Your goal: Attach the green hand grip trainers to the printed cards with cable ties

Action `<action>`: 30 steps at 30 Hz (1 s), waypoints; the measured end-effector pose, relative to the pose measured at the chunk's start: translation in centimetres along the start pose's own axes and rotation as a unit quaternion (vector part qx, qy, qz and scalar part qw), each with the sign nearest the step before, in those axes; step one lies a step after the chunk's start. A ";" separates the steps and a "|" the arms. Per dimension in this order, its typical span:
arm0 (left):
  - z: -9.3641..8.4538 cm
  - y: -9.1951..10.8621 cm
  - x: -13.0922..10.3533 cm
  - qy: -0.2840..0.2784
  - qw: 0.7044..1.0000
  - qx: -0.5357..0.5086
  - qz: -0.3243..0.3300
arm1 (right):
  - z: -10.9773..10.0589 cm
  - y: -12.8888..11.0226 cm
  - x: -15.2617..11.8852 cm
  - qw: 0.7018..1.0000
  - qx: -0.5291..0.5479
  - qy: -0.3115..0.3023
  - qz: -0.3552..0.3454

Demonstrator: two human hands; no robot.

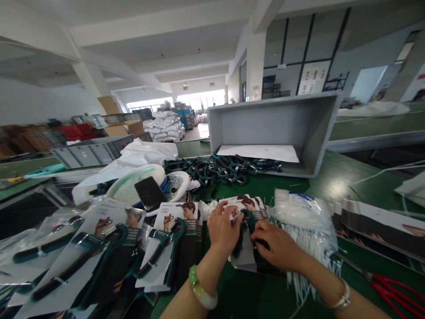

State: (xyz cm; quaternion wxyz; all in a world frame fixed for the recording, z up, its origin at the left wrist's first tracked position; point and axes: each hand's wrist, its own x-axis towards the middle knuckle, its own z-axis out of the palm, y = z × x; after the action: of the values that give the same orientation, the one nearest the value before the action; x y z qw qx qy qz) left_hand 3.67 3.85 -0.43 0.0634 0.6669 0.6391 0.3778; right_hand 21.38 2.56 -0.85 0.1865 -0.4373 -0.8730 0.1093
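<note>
A dark green hand grip strengthener (248,218) lies on a printed backing card (244,264) on a small stack in front of me. My left hand (222,228) curls over its left side, with thumb and fingers closed at the spring end. On the right, my right hand (277,243) has its fingers bent around the other handle. The palms hide part of the grip and card. Just left lies another hand grip fastened to its card (166,257). Right of my hands sits a clear bag (299,206) with white cable ties (300,239) spilling from it.
Behind my hands is a pile of loose hand grips (212,170), running into a tipped grey bin (272,122). Several carded grips (66,270) overlap at left, near a dark phone-like slab (149,193). Backing cards (381,221) and red-handled scissors (395,288) lie right.
</note>
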 end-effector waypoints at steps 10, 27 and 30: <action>1.6 -5.5 -6.4 -0.023 0.904 -0.387 -0.183 | 1.6 -2.4 0.0 0.997 -0.046 0.048 -0.039; 0.0 -4.2 -5.9 -0.046 0.997 -0.023 0.062 | 4.6 -2.8 0.8 0.986 0.017 0.154 0.067; 0.1 -4.3 -5.9 -0.047 0.996 -0.016 0.070 | 4.5 -2.9 0.8 0.986 0.013 0.150 0.064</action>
State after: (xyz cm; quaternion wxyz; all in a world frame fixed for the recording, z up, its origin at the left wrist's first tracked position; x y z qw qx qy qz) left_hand 0.89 -0.64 -5.45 0.0782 0.7258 0.5811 0.3597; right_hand 16.98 1.39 -3.69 0.3140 -0.5015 -0.8035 0.0654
